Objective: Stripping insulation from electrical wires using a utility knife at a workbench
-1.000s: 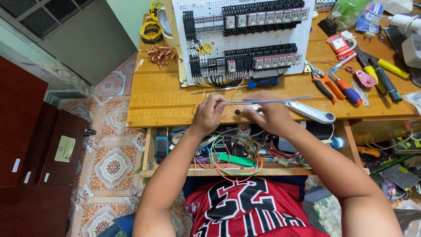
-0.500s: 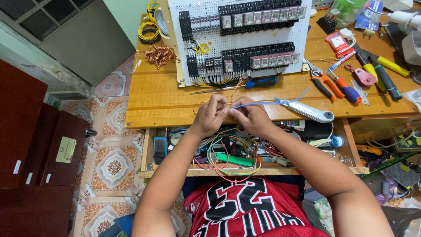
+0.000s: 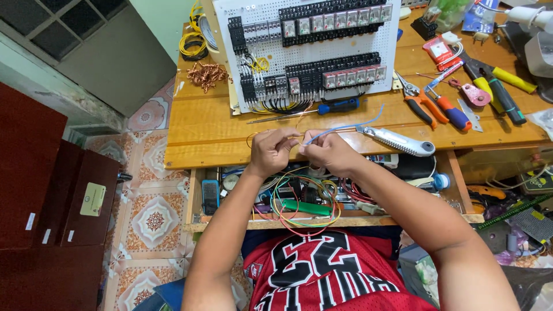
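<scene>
A white pegboard panel packed with black relays stands at top centre of a wooden workbench. Pliers and screwdrivers crowd the upper right; copper scraps lie at upper left. Coloured wires fill the open drawer below, beside patterned floor tiles.

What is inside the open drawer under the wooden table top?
The open drawer holds tangled coloured wires and a flat green tool. Its back part is hidden under the table top and the hands.
</scene>
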